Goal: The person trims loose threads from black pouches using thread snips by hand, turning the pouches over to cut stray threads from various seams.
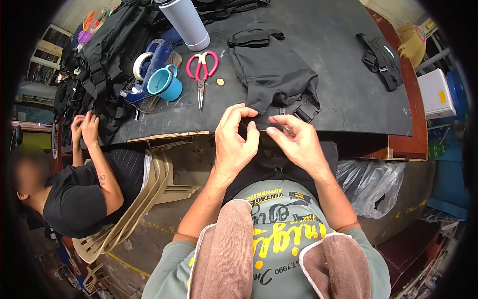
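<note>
At the table's front edge, my left hand is curled with its thumb and fingers round part of some black fabric. My right hand pinches a dark strip of the same material between thumb and fingers, a little to the right. Just beyond both hands lies a black fabric bag with a strap at its far end. A black plastic buckle rests at its near right corner. The exact part between my fingers is small and dark against the black fabric.
Red-handled scissors, a blue mug, a tape roll and a pale tumbler stand or lie left on the black table. A co-worker sits left, hands at piled black bags. A black strap lies right.
</note>
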Motion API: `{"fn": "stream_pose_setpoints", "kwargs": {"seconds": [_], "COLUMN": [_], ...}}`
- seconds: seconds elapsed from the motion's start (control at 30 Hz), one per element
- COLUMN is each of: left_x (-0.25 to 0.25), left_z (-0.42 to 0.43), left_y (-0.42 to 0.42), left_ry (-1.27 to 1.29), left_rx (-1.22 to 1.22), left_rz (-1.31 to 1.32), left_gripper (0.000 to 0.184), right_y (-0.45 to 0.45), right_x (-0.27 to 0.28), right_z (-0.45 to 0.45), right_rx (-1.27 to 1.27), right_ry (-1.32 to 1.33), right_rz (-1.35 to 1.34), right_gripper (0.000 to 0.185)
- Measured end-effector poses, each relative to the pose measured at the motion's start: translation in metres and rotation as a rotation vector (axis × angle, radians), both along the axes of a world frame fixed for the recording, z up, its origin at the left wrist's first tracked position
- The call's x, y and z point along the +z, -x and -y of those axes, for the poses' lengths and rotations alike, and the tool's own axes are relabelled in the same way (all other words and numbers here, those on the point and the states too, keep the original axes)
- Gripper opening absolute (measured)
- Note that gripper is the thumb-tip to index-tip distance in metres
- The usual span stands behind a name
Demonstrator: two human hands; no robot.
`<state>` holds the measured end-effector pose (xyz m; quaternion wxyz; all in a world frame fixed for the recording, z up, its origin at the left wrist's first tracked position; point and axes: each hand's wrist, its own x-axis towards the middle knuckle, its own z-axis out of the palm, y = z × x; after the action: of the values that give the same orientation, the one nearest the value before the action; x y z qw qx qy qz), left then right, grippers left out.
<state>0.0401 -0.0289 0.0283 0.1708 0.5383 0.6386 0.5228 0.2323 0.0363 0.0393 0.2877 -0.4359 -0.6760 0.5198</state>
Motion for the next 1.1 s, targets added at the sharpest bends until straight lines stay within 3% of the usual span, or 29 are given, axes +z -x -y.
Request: {"fn": "stream_pose_setpoints", "kwargs": {"seconds": [0.23,0.33,0.5,0.6,0.63,0.7,0.8,0.97,1.03,1.1], "left_x": [-0.006,-0.01,-0.01,-0.006,-0.012,-0.015,-0.013,-0.01,-0.016,-0.019], "left_z": [0.002,0.001,0.002,0.004,0.004,0.004,0.002,-0.002,-0.003,-0.003], "left_y": [-0.002,-0.006,-0.002,-0.002,-0.002,-0.003,-0.007,-0.01,-0.007,-0.006], "left_ry": [-0.063,-0.141,-0.154,-0.159,-0.149,-0.137,-0.163,-0.199,-0.214,-0.227], "left_rx": [0.038,0.113,0.087,0.112,0.083,0.058,0.1,0.167,0.169,0.174], "left_rz": [-0.157,-0.337,-0.287,-0.331,-0.253,-0.175,-0.325,-0.564,-0.573,-0.58], "left_gripper": [0.029,0.035,0.027,0.022,0.025,0.027,0.035,0.039,0.036,0.033], "right_y": [0.012,0.003,-0.001,-0.003,-0.004,-0.016,-0.016,-0.019,-0.017,-0.019], "right_x": [-0.02,-0.012,-0.018,0.014,-0.01,-0.014,-0.017,-0.005,0.003,-0.011], "right_z": [0.015,0.024,0.019,0.022,0.018,0.011,0.021,0.026,0.025,0.021], "right_rx": [0.016,0.061,0.168,0.043,-0.003,0.047,0.066,0.207,0.076,-0.035], "right_ry": [-0.138,-0.255,-0.442,-0.293,-0.309,-0.371,-0.182,-0.227,-0.324,-0.394], "right_rz": [-0.223,-0.164,-0.181,-0.051,-0.105,0.04,-0.183,-0.159,-0.221,-0.094], "right_gripper": [0.012,0.015,0.023,0.028,0.029,0.025,0.024,0.027,0.036,0.043]}}
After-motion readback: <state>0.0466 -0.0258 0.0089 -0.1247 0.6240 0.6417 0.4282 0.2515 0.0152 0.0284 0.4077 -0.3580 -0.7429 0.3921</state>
